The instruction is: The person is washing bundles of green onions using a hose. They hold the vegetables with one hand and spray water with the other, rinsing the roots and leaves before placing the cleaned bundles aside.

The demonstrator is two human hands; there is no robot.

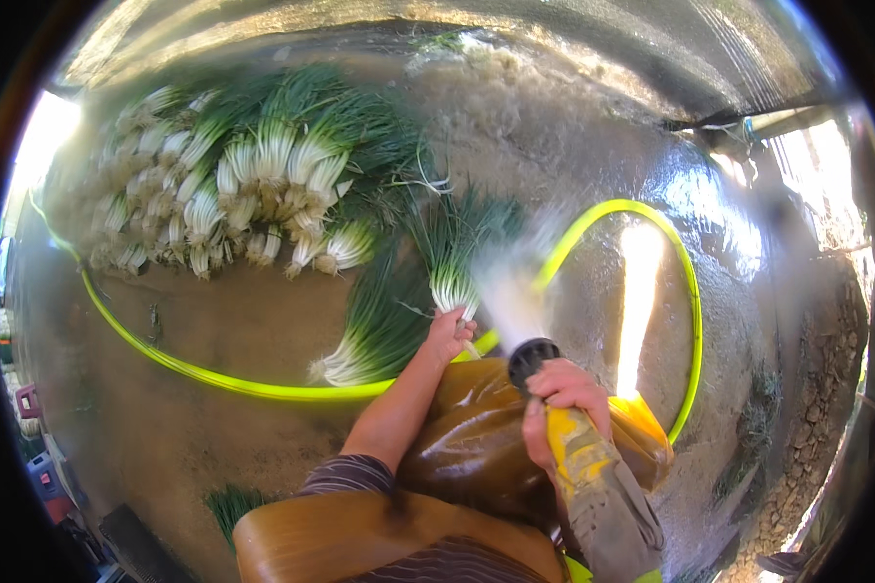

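Note:
My left hand is closed around the root end of a bunch of green onions, whose green tops fan out away from me. Water sprays forward from a black-headed hose nozzle that my right hand grips, just right of the bunch. The spray passes close to the bunch's right side. Left of my left forearm, another bunch of green onions lies on the wet ground beside the yellow-green hose. A large pile of green onions with soil-covered roots lies at the upper left.
The hose curves across the ground on the left and loops up on the right. Muddy water spreads beyond the pile. A strip of stones runs along the right edge. A dark crate-like object and a blue and red object stand at lower left.

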